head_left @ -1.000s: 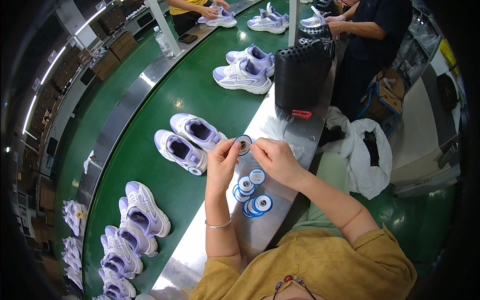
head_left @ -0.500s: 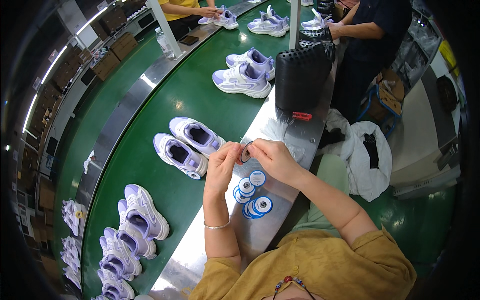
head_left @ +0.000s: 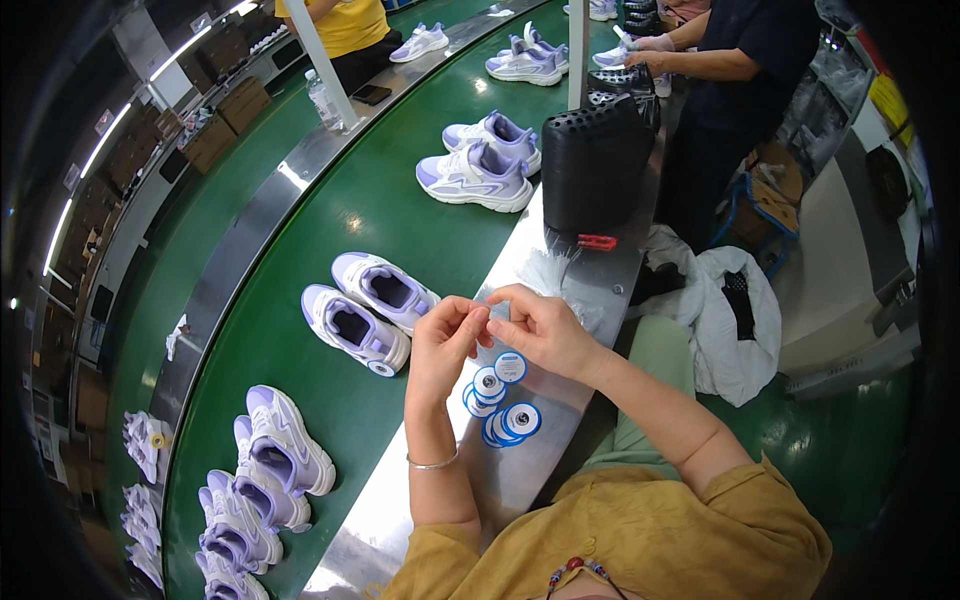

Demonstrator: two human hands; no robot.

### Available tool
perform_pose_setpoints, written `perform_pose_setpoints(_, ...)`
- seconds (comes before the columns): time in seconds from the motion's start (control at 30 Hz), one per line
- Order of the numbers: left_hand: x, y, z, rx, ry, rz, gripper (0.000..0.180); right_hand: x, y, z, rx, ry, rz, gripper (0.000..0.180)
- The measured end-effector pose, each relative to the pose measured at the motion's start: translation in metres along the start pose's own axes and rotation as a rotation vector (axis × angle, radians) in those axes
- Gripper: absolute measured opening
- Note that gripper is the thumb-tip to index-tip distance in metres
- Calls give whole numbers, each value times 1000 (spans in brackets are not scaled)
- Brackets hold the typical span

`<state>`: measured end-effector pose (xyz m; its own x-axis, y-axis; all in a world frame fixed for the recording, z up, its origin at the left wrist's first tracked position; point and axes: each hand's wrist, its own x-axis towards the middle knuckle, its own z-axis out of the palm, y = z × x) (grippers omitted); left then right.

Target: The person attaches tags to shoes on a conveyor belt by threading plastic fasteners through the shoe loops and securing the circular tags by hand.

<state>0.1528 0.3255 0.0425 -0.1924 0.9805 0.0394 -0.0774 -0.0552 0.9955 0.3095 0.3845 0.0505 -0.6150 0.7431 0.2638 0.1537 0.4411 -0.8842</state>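
Above the steel ledge (head_left: 560, 270), left hand (head_left: 440, 345) and right hand (head_left: 540, 328) pinch together on something small and hidden; round blue-and-white tags (head_left: 500, 400) lie beneath, near a lilac shoe pair (head_left: 365, 310).

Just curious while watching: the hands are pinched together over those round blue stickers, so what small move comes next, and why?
Probably reaching to the nearest shoe pair: left hand and right hand meet fingertip to fingertip above the stickers, seemingly pinching something small, though it's hidden.
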Motion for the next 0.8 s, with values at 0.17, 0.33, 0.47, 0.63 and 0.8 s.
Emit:
perform_pose_setpoints(0.17,8,7,15,45,44,31,15,2,11,-10,8,13,-59,12)
perform_pose_setpoints(0.33,19,-2,11,82,136,98,20,3,20,-16,-81,36,-107,10)
perform_pose_setpoints(0.47,28,-2,18,41,181,114,24,8,30,-26,-57,51,-145,9)
perform_pose_setpoints(0.63,30,10,10,-71,339,191,30,9,51,-53,-99,355,-101,5)
perform_pose_setpoints(0.8,10,41,-18,-110,402,264,27,-10,92,-70,-197,603,10,6)
